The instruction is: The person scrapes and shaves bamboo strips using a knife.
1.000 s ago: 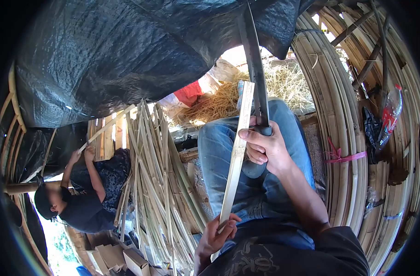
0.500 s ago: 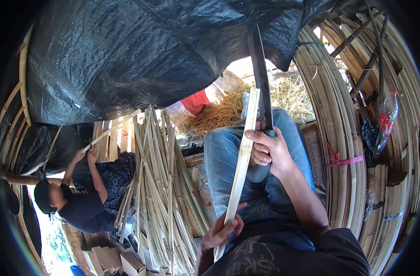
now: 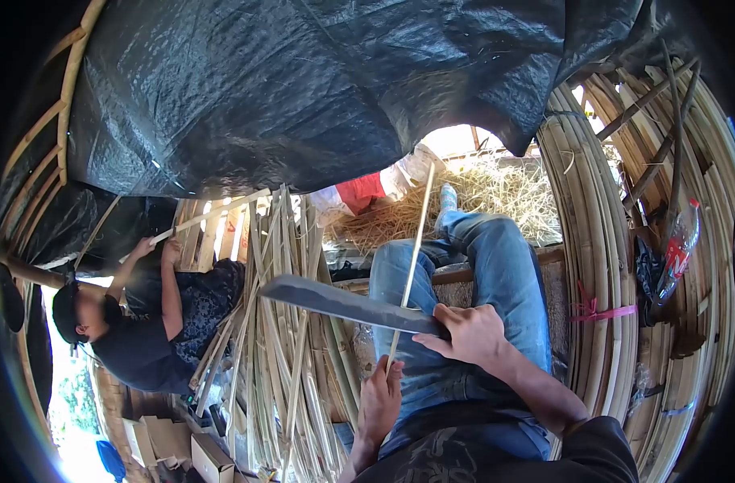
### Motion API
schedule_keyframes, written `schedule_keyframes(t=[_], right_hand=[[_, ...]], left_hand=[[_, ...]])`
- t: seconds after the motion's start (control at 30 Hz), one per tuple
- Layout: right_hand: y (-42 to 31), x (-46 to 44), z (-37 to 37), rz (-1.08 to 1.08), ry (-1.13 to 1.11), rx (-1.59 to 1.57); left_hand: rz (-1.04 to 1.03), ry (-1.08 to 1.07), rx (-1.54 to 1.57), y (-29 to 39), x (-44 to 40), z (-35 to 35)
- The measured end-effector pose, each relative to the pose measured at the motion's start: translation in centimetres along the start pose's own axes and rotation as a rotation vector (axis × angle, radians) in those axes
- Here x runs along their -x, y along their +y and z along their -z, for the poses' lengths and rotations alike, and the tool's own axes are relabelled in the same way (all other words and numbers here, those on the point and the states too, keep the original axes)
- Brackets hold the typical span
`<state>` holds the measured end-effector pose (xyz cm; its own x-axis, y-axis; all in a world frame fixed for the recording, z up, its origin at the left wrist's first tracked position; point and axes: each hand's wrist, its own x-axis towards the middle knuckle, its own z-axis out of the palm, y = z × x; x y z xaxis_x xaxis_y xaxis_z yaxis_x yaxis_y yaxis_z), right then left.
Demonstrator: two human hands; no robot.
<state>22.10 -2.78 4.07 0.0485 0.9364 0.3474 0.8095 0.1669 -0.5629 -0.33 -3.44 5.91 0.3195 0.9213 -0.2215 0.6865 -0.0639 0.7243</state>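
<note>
My right hand (image 3: 470, 332) is closed round the handle of a machete (image 3: 335, 306). Its long dark blade points left and lies across a thin bamboo strip (image 3: 416, 249), seeming to touch it. The strip stands almost upright in view, narrow edge toward me. Around its lower part, just below the blade, my left hand (image 3: 381, 396) is closed. Both hands are above my lap, over the blue jeans (image 3: 496, 266). The machete's handle is mostly hidden by my right fingers.
Loose bamboo strips (image 3: 291, 354) lean at my left. Beyond them a co-worker (image 3: 138, 346) holds another strip. Tied bamboo bundles (image 3: 597, 241) stand at my right, near a plastic bottle (image 3: 680, 249). Straw (image 3: 504, 189) covers the ground ahead, and a black tarp (image 3: 303, 88) hangs overhead.
The machete has swung from pointing up to lying leftward across the strip. The strip has turned to show its narrow edge, and my left hand has moved up a little.
</note>
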Motion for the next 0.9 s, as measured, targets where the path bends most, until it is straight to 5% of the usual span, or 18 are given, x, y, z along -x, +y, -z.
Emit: schedule_keyframes(t=[0.13, 0.3, 0.37, 0.5, 0.63, 0.9], right_hand=[[2.0, -1.0, 1.0, -0.068, 0.078, 0.202], [2.1, -0.7, 1.5, -0.121, -0.023, 0.187], [1.5, -0.1, 1.4, 0.076, -0.103, 0.194], [4.0, -1.9, 1.3, -0.161, 0.094, 0.196], [2.2, 0.0, 0.9, 0.019, -0.099, 0.158], [2.8, -0.5, -0.4, -0.017, 0.051, 0.167]], left_hand=[[0.01, -0.012, -0.296, -0.1, 1.2, 0.5], [0.038, 0.007, -0.221, 0.5, 1.2, 0.3], [0.037, -0.011, -0.254, 0.6, 0.8, 0.6], [0.035, 0.001, -0.26, -0.2, 1.7, 0.7], [0.017, 0.009, -0.266, -0.4, 1.5, 0.7], [0.014, 0.029, -0.258, -0.2, 0.8, 1.0]])
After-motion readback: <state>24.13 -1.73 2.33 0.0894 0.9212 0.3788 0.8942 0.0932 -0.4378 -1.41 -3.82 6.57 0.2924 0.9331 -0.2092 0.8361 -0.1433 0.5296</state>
